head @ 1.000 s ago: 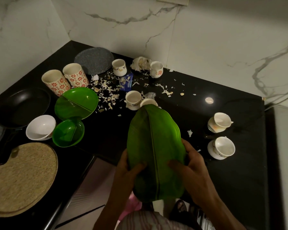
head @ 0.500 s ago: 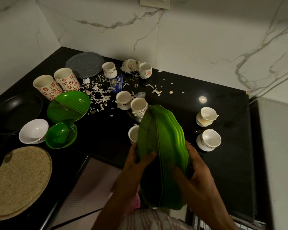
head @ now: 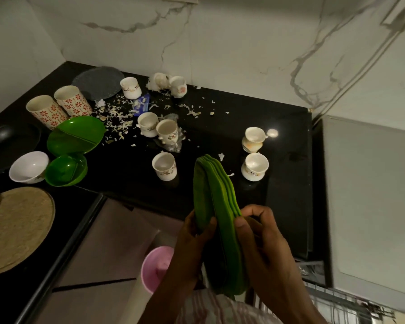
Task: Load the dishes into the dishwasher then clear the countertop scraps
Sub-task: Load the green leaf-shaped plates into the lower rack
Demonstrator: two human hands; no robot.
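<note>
Holding a stack of green plates (head: 216, 202) up on edge, both hands sit in front of the person's body, just off the front edge of the black worktop (head: 288, 206). The left hand (head: 192, 242) curls round the near left side of the stack, thumb on the front plate. The right hand (head: 262, 239) pinches the right rims, as if peeling 1 plate away. The stack's long side runs from the hands up and away toward the cups.

The dishwasher rack (head: 341, 305) shows at the lower right, below and beside the right hand, so that hand is nearer to it. I think the plates need to swing down and to the right, staying on edge to slip into the rack.

There is open room there. The worktop's corner is close on the right, and 1 white cup (head: 254, 166) stands just past the top of the stack, so a wide swing could bump it.
</note>
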